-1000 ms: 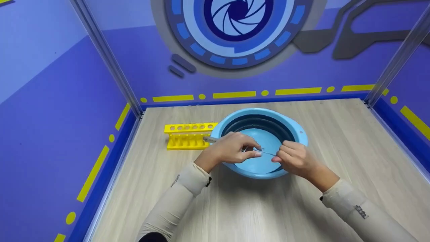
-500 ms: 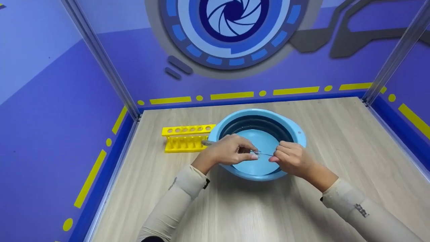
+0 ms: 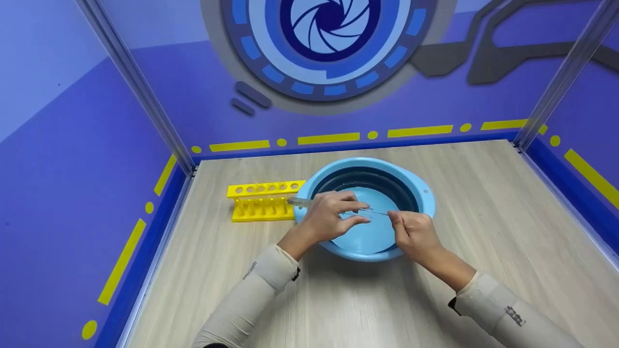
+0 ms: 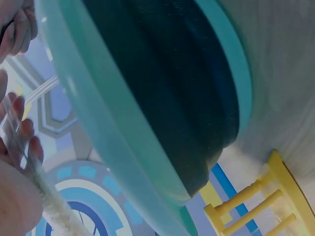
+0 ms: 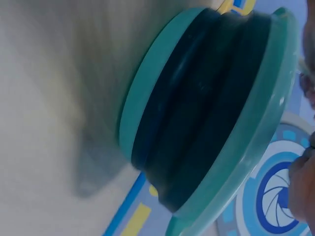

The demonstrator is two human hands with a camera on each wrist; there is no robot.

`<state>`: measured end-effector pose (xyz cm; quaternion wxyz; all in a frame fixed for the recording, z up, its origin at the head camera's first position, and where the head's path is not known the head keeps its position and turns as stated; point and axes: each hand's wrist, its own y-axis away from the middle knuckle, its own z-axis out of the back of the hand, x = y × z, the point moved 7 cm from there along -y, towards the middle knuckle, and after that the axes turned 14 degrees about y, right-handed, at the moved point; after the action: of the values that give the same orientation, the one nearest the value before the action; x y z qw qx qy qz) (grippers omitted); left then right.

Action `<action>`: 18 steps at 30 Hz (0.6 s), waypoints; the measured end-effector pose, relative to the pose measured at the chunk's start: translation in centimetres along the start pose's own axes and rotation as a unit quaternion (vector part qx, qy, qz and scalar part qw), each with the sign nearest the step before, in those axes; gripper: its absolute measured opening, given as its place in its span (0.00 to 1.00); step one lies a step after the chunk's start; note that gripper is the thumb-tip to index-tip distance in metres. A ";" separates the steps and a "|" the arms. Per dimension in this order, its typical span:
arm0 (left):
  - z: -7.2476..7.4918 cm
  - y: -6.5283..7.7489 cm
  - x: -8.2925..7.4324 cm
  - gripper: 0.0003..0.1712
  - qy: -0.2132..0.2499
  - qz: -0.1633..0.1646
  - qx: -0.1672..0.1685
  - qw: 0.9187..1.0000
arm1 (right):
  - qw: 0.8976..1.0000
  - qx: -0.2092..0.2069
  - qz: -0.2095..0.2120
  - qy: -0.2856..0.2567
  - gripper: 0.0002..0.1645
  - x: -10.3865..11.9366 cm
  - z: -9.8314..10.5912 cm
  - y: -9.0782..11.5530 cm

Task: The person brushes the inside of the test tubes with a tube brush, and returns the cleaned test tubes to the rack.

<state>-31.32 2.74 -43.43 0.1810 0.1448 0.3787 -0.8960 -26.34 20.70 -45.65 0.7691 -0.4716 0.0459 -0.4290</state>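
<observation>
My left hand (image 3: 325, 216) holds a clear test tube (image 3: 301, 202) almost level over the light-blue basin (image 3: 360, 257). The tube's closed end sticks out to the left past the hand, its mouth to the right. Pale bristles of a test tube brush show inside it in the left wrist view, where the fingers (image 4: 25, 132) curl along the glass tube (image 4: 55, 206). With thumb and fingers my right hand (image 3: 417, 234) pinches the brush's thin wire handle (image 3: 380, 212) just right of the mouth. The right wrist view shows only part of the right hand (image 5: 301, 189).
A yellow test tube rack (image 3: 267, 187) stands left of the basin, close against its rim. The collapsible basin has dark folding walls. Printed blue panels (image 3: 164, 111) enclose the wooden tabletop (image 3: 483, 193) at the back and sides.
My right hand has turned, bringing its thumb on top of the wire handle. My left thumb and forefinger have spread slightly apart. The head view has shifted a little to the right.
</observation>
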 end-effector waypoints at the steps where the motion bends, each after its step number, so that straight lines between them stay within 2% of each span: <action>1: 0.0 0.0 -0.1 0.17 -0.020 -0.012 -0.010 1.000 | 0.998 0.028 -0.053 -0.010 0.33 -0.2 -0.2 0.1; 2: 0.0 0.1 -0.2 0.17 -0.040 -0.023 -0.018 0.999 | 0.992 0.057 -0.107 -0.025 0.34 -0.4 -0.4 0.2; 3: 0.0 0.1 -0.3 0.17 -0.064 -0.031 -0.024 0.997 | 0.982 0.089 -0.164 -0.040 0.35 -0.7 -0.7 0.3; 4: 0.0 0.1 -0.4 0.17 -0.084 -0.040 -0.028 0.995 | 0.966 0.119 -0.220 -0.065 0.36 -0.9 -0.9 0.5; 6: -0.1 0.1 -0.7 0.16 -0.120 -0.051 -0.032 0.991 | 0.923 0.167 -0.326 -0.122 0.39 -1.2 -1.4 1.1; 8: -0.2 0.0 -0.9 0.16 -0.142 -0.057 -0.031 0.988 | 0.881 0.197 -0.396 -0.168 0.40 -1.2 -1.6 1.5; 9: -0.3 0.0 -0.9 0.17 -0.149 -0.059 -0.029 0.987 | 0.866 0.206 -0.418 -0.181 0.40 -1.2 -1.6 1.7; 10: -0.3 0.0 -1.0 0.17 -0.152 -0.059 -0.028 0.986 | 0.859 0.210 -0.428 -0.185 0.40 -1.1 -1.6 1.7; 11: -0.3 0.0 -1.0 0.17 -0.153 -0.059 -0.026 0.986 | 0.862 0.215 -0.424 -0.176 0.40 -1.1 -1.5 1.7; 12: -0.4 0.0 -1.0 0.17 -0.152 -0.058 -0.023 0.986 | 0.872 0.216 -0.408 -0.161 0.39 -1.0 -1.4 1.7; 14: -0.4 0.0 -1.0 0.17 -0.141 -0.054 -0.018 0.988 | 0.907 0.207 -0.351 -0.108 0.38 -0.8 -1.0 1.4; 16: -0.4 0.1 -0.9 0.18 -0.126 -0.048 -0.008 0.991 | 0.945 0.184 -0.266 -0.044 0.37 -0.3 -0.7 1.1; 18: -0.4 0.2 -0.7 0.17 -0.104 -0.040 0.007 0.994 | 0.973 0.153 -0.170 0.012 0.35 0.5 -0.4 0.9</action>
<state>-30.60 3.09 -43.55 0.1827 0.0371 0.3571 -0.9153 -25.65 20.26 -46.36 0.7471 -0.3439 -0.0920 -0.5614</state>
